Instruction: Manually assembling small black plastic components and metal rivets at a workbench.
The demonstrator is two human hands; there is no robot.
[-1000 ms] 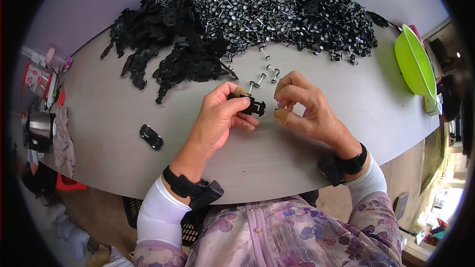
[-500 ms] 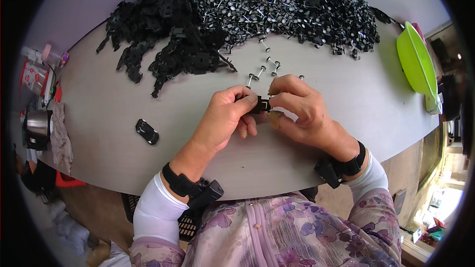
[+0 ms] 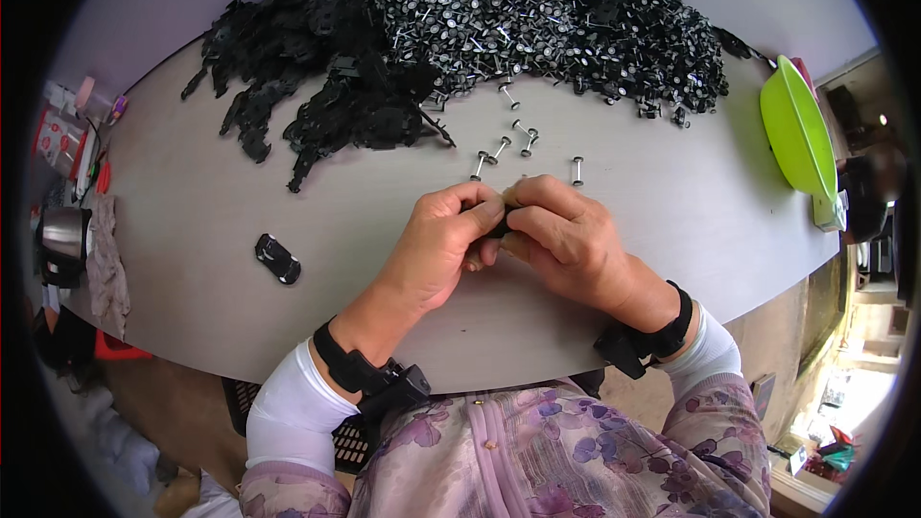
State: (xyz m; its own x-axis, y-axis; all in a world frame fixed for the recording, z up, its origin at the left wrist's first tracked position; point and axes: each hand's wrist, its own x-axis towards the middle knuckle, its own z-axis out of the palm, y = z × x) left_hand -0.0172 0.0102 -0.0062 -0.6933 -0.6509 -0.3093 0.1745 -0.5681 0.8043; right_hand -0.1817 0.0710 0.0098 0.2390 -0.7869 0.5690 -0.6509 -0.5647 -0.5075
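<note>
My left hand (image 3: 436,240) pinches a small black plastic toy-car base (image 3: 498,223) between thumb and fingers, just above the table. At its other end, the thumb and fingertips of my right hand (image 3: 574,242) close on the same base. Fingers cover most of it, so any wheel axle at that end is hidden. Beyond my hands lie several loose wheel axles (image 3: 578,171), each a metal rod with a dark wheel at either end. Left of my left arm rests a black toy car (image 3: 277,259).
Across the back are a heap of black plastic bases (image 3: 360,115), a big pile of wheel axles (image 3: 480,5) and a darker wheel pile (image 3: 648,43). A lime-green basin (image 3: 796,129) leans at the right edge. At the left are a crumpled cloth (image 3: 107,264) and a metal pot (image 3: 65,235).
My right hand has moved in to the left, against the base, and its fingers have closed over the end that showed before. One loose axle behind that hand is now fully visible.
</note>
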